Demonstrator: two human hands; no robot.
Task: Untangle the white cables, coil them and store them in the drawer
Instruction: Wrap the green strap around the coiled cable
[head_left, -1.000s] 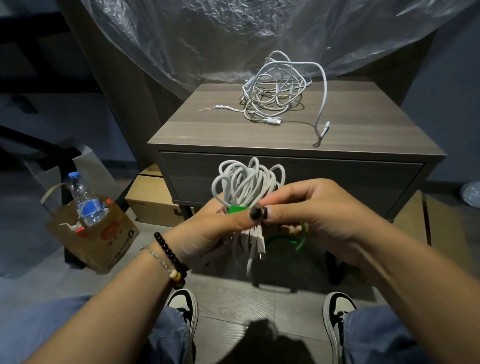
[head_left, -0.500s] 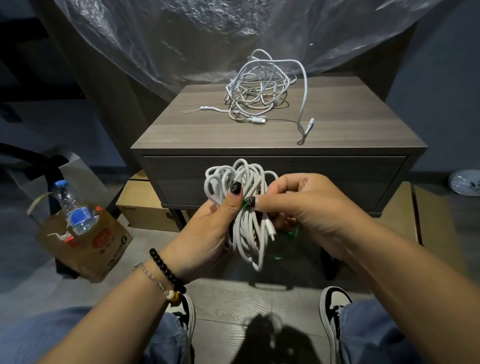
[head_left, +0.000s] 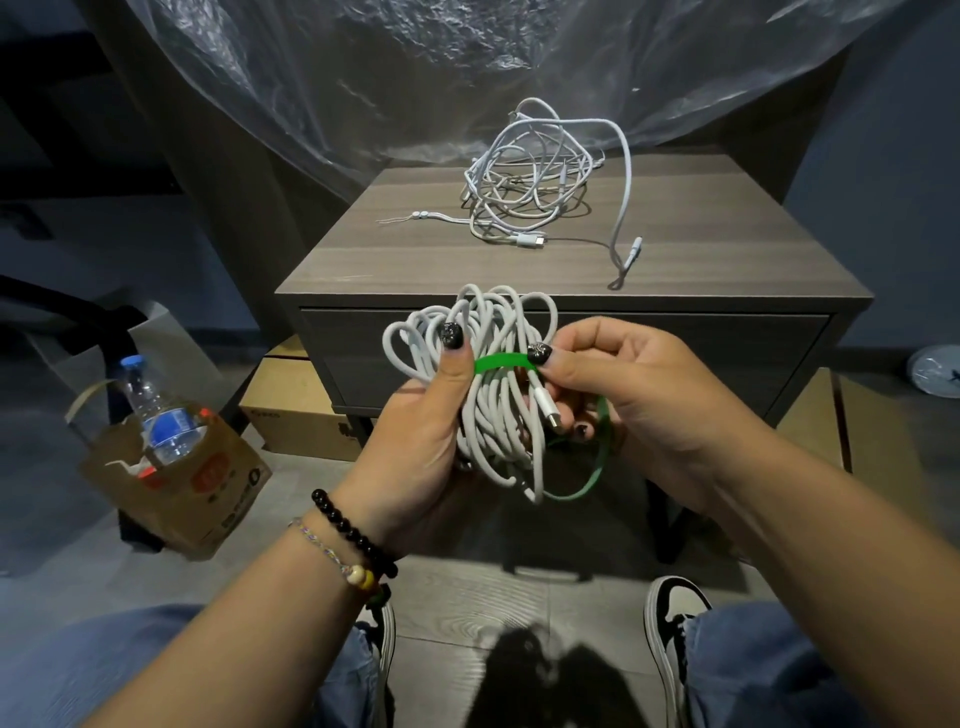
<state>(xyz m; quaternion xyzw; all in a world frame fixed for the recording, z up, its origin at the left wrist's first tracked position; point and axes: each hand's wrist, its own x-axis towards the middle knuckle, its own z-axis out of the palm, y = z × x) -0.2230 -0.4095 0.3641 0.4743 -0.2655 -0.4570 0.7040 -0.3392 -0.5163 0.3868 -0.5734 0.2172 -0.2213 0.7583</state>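
Both your hands grip the coiled white cable bundle, green strap across it.
Your left hand clasps the coil; right hand pinches the strap. Beyond them: closed grey wooden drawer, tangled white cables on top. Left of your left hand: cardboard box with plastic bottle.

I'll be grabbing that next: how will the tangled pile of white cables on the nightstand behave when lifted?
The tangled cables will likely come up as one floppy clump, since the loops interlock. The loose end with the plug would probably dangle and swing. It looks light for its bulk: thin cords, mostly air between them. The nightstand top looks smooth, so a push would likely slide it.
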